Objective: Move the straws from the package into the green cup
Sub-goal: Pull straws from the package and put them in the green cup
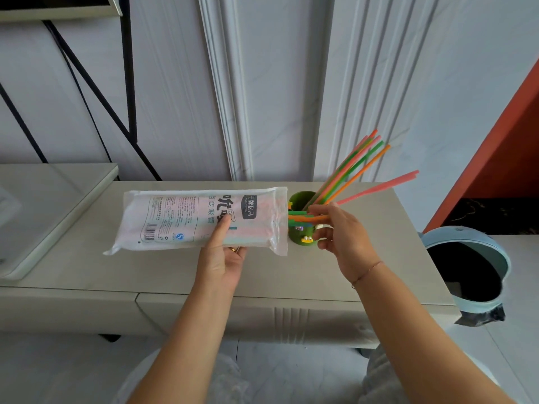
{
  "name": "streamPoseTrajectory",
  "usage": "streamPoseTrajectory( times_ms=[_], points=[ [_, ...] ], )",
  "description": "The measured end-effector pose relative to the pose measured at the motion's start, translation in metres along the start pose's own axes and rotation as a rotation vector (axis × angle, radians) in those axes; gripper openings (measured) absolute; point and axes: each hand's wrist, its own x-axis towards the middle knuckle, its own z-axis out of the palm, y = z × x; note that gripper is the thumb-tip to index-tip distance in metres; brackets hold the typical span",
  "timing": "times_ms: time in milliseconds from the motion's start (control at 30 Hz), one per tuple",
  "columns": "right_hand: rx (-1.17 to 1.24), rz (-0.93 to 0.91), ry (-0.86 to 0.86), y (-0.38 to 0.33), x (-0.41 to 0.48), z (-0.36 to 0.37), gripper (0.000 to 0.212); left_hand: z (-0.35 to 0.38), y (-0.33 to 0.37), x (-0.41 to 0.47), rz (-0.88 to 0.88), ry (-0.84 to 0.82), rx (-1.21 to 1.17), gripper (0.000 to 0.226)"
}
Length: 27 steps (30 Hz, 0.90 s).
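Package: the long, soft, see-through plastic package with printed words [201,221] is held up over the worktop. It lies flat, with its open mouth pointing right.
Left hand: the left hand [222,262] grips the package from below, with the thumb pressed on top.
Right hand: the right hand [345,234] pinches the ends of a few thin plastic straws [304,218], orange and green, that poke out of the package mouth.
Green cup: the small round green cup [296,201] stands on the pale, smooth worktop [291,278]. It is just beside the package mouth and right behind the right hand's fingers.
Straws in the cup: a bunch of long bright straws, pink, green and orange [355,167], leans up and to the right out of the cup.
Which way things lie: the pinched straws lie sideways, left to right, in line with the package. The cup opens upward. So I think they must slide out to the right, then tip up on end before they go in.
Nearer hand: the right hand is next to the cup. The left hand is further off, under the package.
How they may feel: the straws look light, stiff and slippery. The package looks crinkly and floppy.
Job so far: some straws are in the cup, and more show faintly inside the package.
Nearby: a round light-blue bin with a black liner [466,243] stands to the right.
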Motion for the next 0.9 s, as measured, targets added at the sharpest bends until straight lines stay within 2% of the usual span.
streamPoseTrajectory(
  times_ms=[133, 233, 367, 600, 900],
  points=[
    [0.001, 0.003, -0.071, 0.004, -0.002, 0.011, 0.031, 0.003, -0.007, -0.003, -0.019, -0.022, 0.000, 0.042],
    [-0.035, -0.107, -0.125, 0.006, -0.002, 0.010, 0.024, 0.004, -0.007, -0.001, -0.029, -0.017, 0.013, 0.041],
    [-0.026, -0.177, -0.082, 0.004, 0.001, 0.000, 0.012, 0.000, -0.001, 0.003, -0.032, 0.015, -0.009, 0.039],
    [0.027, -0.207, 0.011, -0.003, 0.005, -0.012, 0.020, -0.006, 0.006, 0.007, -0.053, 0.035, -0.052, 0.048],
    [0.104, -0.156, -0.166, 0.005, 0.003, -0.001, 0.016, 0.001, -0.006, 0.004, -0.094, 0.062, -0.030, 0.040]
  ],
)
